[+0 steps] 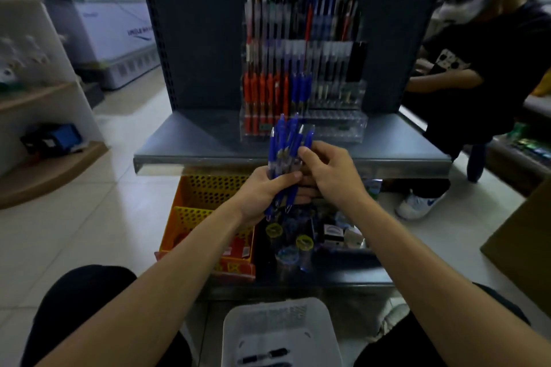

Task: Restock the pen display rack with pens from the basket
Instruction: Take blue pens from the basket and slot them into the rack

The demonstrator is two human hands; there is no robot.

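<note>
- Straight ahead of both hands, on the grey shelf (193,146), stands the pen display rack (337,125). It is just beyond the pens in hand and slightly higher.
- The rack's slots run vertically. Red pens (262,89) fill the lower left and blue rack pens (301,88) sit beside them. The clear tiers to their right look unfilled, though blur limits certainty.
- The bundle of blue pens (283,143) is held near-upright, caps up and tips down, so its long axis already roughly matches the slots.
- Left hand (262,188): fingers are curled around the bundle's lower half, in a firm wrap.
- Right hand (328,170): thumb and fingers pinch the rightmost pen (309,135) at the bundle's edge. This hand is nearer the open tiers.
- Judgement: one pen is being singled out, and the next move is a short forward reach.
- The basket (268,316) sits low between the knees, with a couple of dark pens left inside.
</note>
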